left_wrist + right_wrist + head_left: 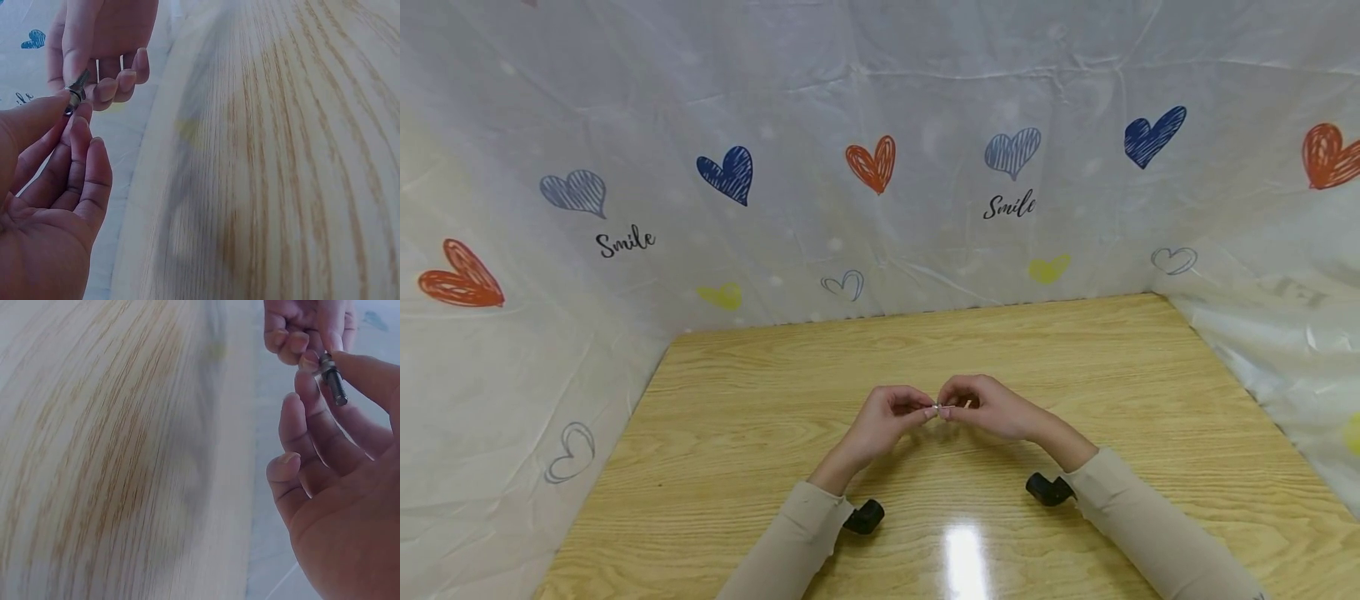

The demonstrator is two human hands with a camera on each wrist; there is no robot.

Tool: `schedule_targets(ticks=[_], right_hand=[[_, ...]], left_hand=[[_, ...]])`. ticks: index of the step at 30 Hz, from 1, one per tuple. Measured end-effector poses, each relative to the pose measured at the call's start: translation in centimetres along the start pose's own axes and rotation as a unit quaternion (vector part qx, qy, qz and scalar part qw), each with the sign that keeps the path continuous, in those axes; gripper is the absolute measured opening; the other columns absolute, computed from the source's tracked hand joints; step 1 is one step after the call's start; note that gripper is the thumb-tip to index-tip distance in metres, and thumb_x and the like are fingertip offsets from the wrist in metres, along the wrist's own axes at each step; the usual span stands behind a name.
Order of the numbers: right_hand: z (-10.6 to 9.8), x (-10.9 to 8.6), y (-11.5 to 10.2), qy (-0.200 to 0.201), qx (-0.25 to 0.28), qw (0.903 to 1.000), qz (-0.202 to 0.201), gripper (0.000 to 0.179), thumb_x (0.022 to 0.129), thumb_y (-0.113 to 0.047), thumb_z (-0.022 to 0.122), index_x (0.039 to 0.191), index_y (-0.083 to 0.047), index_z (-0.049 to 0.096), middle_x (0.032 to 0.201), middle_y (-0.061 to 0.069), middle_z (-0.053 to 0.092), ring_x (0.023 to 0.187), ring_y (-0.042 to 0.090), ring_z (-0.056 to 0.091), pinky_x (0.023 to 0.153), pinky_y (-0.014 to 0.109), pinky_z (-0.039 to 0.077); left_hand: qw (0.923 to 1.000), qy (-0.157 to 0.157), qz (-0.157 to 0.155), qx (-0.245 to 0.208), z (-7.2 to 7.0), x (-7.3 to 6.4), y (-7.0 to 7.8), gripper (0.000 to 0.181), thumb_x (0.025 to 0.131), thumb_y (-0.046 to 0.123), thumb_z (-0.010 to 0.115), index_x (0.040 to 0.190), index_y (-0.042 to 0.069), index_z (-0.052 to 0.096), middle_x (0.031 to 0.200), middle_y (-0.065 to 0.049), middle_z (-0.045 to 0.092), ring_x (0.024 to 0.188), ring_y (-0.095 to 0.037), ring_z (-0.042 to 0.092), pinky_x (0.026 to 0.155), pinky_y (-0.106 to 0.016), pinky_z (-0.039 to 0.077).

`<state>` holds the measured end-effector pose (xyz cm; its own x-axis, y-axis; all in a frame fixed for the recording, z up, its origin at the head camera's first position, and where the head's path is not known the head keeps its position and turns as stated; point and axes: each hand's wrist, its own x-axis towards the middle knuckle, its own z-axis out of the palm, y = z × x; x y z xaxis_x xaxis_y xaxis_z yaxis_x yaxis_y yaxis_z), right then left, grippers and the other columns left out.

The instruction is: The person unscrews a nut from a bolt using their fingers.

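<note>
Over the middle of the wooden table point(737, 417), the left hand point(882, 421) and the right hand point(998, 410) both pinch a small metal bolt point(336, 386) between thumb and fingertips. The head view renders it only as a glint; both wrist views reveal its thread and thicker collar. Only the head view shows black fittings point(1048, 490) by both sleeves point(793, 542), above the table.

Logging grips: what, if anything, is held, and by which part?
A small metal bolt: the left hand pinches the end opposite its threads; the right hand pinches near its collar.
</note>
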<state>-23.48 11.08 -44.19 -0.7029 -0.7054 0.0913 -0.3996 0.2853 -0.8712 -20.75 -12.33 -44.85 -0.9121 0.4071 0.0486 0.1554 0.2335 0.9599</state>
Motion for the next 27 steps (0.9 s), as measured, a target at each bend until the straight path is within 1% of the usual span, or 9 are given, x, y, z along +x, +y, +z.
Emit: schedule_targets(ticks=[3,5,8,12,14,17,21,24,27], right_hand=[[0.0,-0.08,0.02,0.007,0.008,0.9999,-0.001,0.016,0.102,-0.016,0.067,0.115,-0.007,0.065,0.102,0.01,0.068,0.092,0.024,0.063,0.075,0.03,0.053],[-0.06,-0.11,0.04,0.008,0.01,0.9999,0.001,0.019,0.101,-0.016,0.067,0.117,-0.006,0.064,0.103,0.01,0.067,0.092,0.023,0.063,0.075,0.031,0.053],[-0.12,-0.15,0.03,0.008,0.005,0.9999,0.006,0.022,0.103,-0.019,0.065,0.12,-0.006,0.063,0.105,0.011,0.068,0.094,0.024,0.063,0.077,0.032,0.053],[-0.2,-0.06,0.11,0.005,-0.005,0.9999,0.012,0.024,0.108,-0.023,0.057,0.122,-0.005,0.067,0.109,0.014,0.07,0.098,0.03,0.065,0.081,0.035,0.053],[-0.19,-0.02,0.13,0.002,-0.008,0.9998,0.015,0.027,0.11,-0.023,0.053,0.119,-0.005,0.07,0.108,0.015,0.071,0.098,0.031,0.066,0.08,0.035,0.053],[-0.1,0.13,0.2,-0.003,-0.013,0.9996,0.023,0.033,0.111,-0.025,0.049,0.109,-0.004,0.073,0.102,0.015,0.071,0.09,0.029,0.064,0.075,0.033,0.05],[0.04,0.32,0.12,-0.009,-0.011,0.9995,0.027,0.041,0.112,-0.026,0.046,0.099,0.001,0.074,0.095,0.015,0.072,0.084,0.029,0.062,0.072,0.033,0.048],[0.1,0.35,0.12,-0.013,-0.004,0.9996,0.024,0.042,0.112,-0.024,0.045,0.098,0.002,0.073,0.094,0.015,0.073,0.086,0.031,0.064,0.074,0.033,0.05],[0.13,0.33,0.16,-0.016,-0.002,0.9996,0.021,0.04,0.112,-0.023,0.045,0.099,0.002,0.073,0.094,0.015,0.073,0.086,0.03,0.064,0.074,0.032,0.051]], left_hand=[[1.0,0.001,-0.002,-0.001,0.0,0.02,-0.07,0.014,0.098,0.014,0.071,0.107,0.004,0.076,0.104,-0.01,0.073,0.097,-0.041,0.069,0.083,-0.053,0.057],[1.0,0.001,-0.003,-0.001,0.01,0.03,-0.11,0.014,0.098,0.014,0.071,0.107,0.004,0.076,0.104,-0.01,0.073,0.097,-0.041,0.068,0.083,-0.052,0.056],[1.0,0.0,-0.002,-0.001,0.0,0.03,-0.12,0.014,0.099,0.015,0.071,0.107,0.004,0.076,0.105,-0.01,0.073,0.097,-0.041,0.068,0.083,-0.052,0.056],[1.0,-0.004,0.0,-0.002,0.0,0.06,-0.13,0.015,0.099,0.016,0.071,0.108,0.005,0.076,0.106,-0.01,0.073,0.098,-0.04,0.068,0.085,-0.053,0.056],[1.0,-0.005,0.0,-0.001,-0.01,0.07,-0.16,0.015,0.099,0.016,0.071,0.108,0.005,0.076,0.107,-0.01,0.073,0.099,-0.04,0.068,0.085,-0.053,0.056],[1.0,-0.004,0.002,0.0,0.0,0.09,-0.19,0.014,0.099,0.016,0.071,0.108,0.005,0.076,0.108,-0.01,0.072,0.1,-0.039,0.068,0.086,-0.054,0.056],[1.0,-0.002,0.006,0.001,0.08,0.12,-0.18,0.014,0.099,0.014,0.071,0.108,0.005,0.076,0.107,-0.01,0.073,0.1,-0.039,0.069,0.085,-0.054,0.056],[1.0,-0.002,0.009,0.004,0.11,0.13,-0.22,0.013,0.098,0.013,0.071,0.107,0.004,0.076,0.106,-0.01,0.073,0.099,-0.039,0.069,0.085,-0.054,0.056],[0.9999,-0.002,0.01,0.003,0.13,0.17,-0.29,0.013,0.098,0.012,0.071,0.107,0.004,0.076,0.106,-0.01,0.073,0.1,-0.04,0.069,0.085,-0.054,0.056]])
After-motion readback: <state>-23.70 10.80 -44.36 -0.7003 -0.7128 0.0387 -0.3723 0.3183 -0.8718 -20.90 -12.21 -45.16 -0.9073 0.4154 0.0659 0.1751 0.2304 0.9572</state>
